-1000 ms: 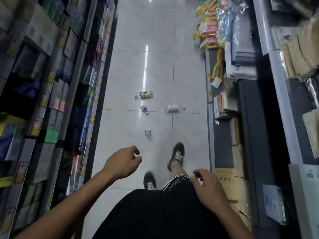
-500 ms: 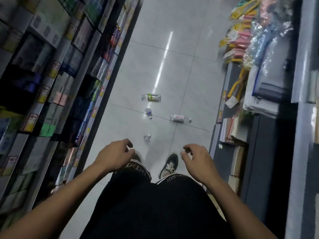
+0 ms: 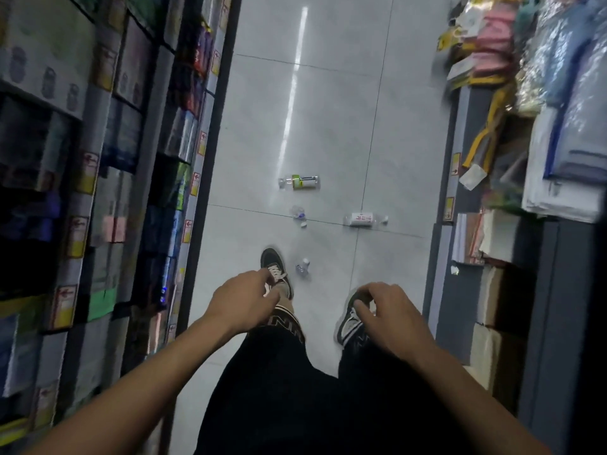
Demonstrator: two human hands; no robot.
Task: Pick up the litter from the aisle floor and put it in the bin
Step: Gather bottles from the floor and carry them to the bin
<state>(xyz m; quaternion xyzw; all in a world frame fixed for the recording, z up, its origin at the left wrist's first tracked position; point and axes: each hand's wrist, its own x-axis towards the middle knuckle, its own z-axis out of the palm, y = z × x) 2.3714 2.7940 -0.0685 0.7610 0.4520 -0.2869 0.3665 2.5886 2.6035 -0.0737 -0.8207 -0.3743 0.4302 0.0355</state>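
Four pieces of litter are lying on the pale tiled aisle floor [image 3: 328, 133] between two stocked shelving runs [image 3: 98, 192]: a clear bottle with a green label [image 3: 299, 182], a clear bottle with a white label [image 3: 361, 220], a crumpled clear bottle [image 3: 298, 212] between them, and a small crushed one [image 3: 303, 267] just beside the left shoe [image 3: 277, 272]. The left hand [image 3: 243, 302] and right hand [image 3: 389, 310] are hovering over the two shoes, fingers loosely curled and holding nothing, well short of the litter.
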